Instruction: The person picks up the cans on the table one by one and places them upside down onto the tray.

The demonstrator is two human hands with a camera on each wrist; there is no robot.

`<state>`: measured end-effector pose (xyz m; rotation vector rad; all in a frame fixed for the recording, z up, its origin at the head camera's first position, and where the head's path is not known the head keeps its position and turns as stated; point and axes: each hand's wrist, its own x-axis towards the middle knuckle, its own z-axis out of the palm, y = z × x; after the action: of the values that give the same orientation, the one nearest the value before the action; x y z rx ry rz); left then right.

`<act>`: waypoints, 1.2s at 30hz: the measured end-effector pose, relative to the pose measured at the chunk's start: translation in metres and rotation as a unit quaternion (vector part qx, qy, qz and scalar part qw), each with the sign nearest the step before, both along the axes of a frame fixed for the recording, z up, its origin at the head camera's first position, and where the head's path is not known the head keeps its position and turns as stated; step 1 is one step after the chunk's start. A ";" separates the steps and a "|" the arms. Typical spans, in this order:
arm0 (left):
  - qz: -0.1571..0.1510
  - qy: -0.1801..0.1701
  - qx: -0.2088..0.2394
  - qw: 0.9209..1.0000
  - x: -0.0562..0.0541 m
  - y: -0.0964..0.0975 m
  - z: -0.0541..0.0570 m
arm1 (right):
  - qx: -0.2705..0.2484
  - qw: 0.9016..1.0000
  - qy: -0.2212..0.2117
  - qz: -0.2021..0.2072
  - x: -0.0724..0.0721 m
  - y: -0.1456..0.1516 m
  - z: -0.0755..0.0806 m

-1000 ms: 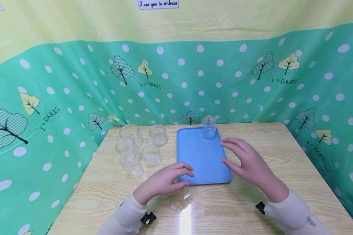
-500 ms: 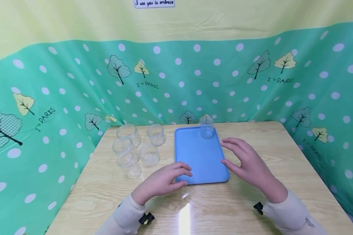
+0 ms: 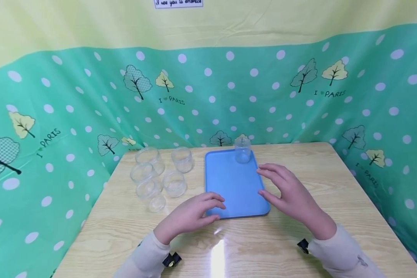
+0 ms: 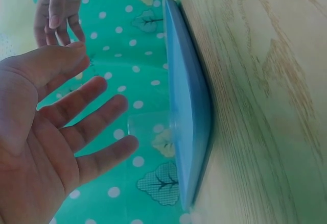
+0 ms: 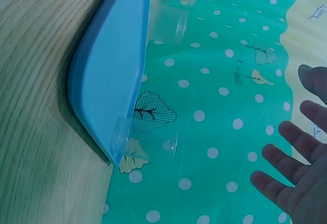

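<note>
My left hand (image 3: 198, 211) hovers at the near left corner of the blue tray (image 3: 233, 185), fingers relaxed and nothing in them. My right hand (image 3: 292, 193) is held over the tray's right edge, fingers spread and empty, as the right wrist view also shows. A clear cylindrical container (image 3: 242, 152) stands in the tray's far right corner, beyond the right fingertips. Left of the tray stands a group of clear round containers of different sizes, among them a wide one (image 3: 174, 184), a taller one (image 3: 182, 160) and a small one (image 3: 157, 203).
The wooden table (image 3: 250, 247) carries all of this, with bare wood between the tray and the container group. A green and yellow printed curtain (image 3: 180, 96) hangs behind and along both sides. Light glares off the table's front.
The head view has shifted slightly, so the scene slides a little left. Both hands keep nearly the same pose, and the containers and tray stay in place.
</note>
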<state>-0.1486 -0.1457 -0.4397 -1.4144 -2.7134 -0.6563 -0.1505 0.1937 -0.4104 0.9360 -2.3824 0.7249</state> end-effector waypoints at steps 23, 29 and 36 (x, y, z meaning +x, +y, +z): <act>0.030 0.047 0.062 0.997 -0.008 -0.031 0.019 | 0.010 1.000 -0.013 0.010 -0.004 -0.008 -0.009; 0.036 0.047 0.047 0.997 -0.010 -0.033 0.022 | 0.012 1.000 -0.018 0.003 -0.005 -0.006 -0.010; 0.038 0.050 0.034 0.997 -0.011 -0.043 0.027 | 0.012 1.000 -0.014 0.005 -0.006 -0.006 -0.010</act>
<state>-0.1596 -0.1890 -0.4132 -1.2872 -2.6257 -0.6482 -0.1562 0.1881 -0.4208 0.9540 -2.4173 0.7204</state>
